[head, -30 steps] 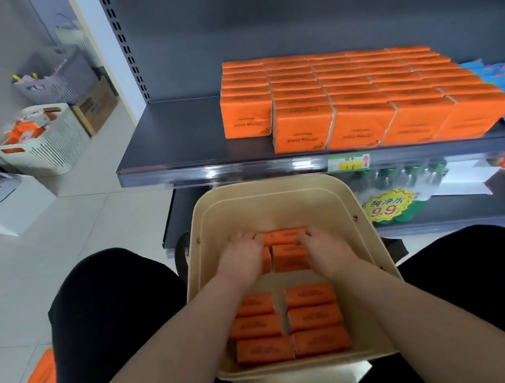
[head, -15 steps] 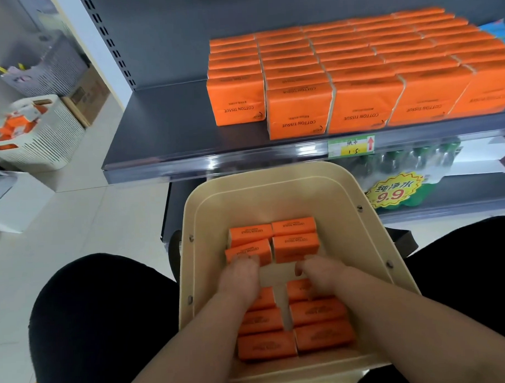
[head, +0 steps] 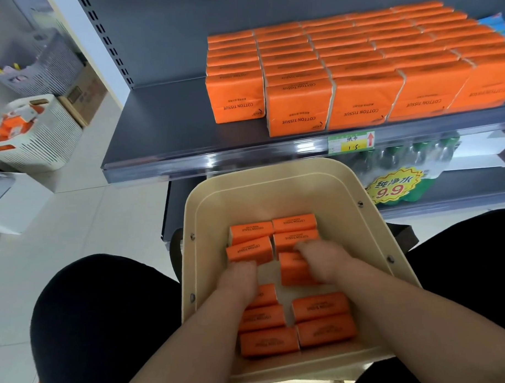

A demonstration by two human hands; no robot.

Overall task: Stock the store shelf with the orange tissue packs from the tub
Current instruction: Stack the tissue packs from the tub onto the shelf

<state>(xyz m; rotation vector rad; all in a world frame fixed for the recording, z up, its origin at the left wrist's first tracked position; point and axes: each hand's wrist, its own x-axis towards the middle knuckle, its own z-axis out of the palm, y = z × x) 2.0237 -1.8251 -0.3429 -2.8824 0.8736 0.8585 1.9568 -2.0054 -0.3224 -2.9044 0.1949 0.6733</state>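
Observation:
A beige tub (head: 273, 169) rests between my knees and holds several orange tissue packs (head: 321, 306) in two columns. My right hand (head: 325, 262) grips one orange pack (head: 292, 271) from the right column, which is raised and tilted above its neighbours. My left hand (head: 238, 280) reaches into the left column with its fingers curled down over a pack (head: 265, 295) that is mostly hidden under it. Above the tub, the dark grey shelf (head: 163, 122) carries tight rows of upright orange packs (head: 297, 109) on its right part.
The shelf's left part is bare. Green bottles (head: 416, 162) and a yellow price sign (head: 397, 186) sit on the lower shelf. A white basket (head: 43, 141), a grey basket (head: 41, 67) and a cardboard box (head: 82, 97) stand on the floor at left.
Both hands drew back from the far rows of packs to the middle of the tub. The right hand has taken hold of a pack and tipped it up.

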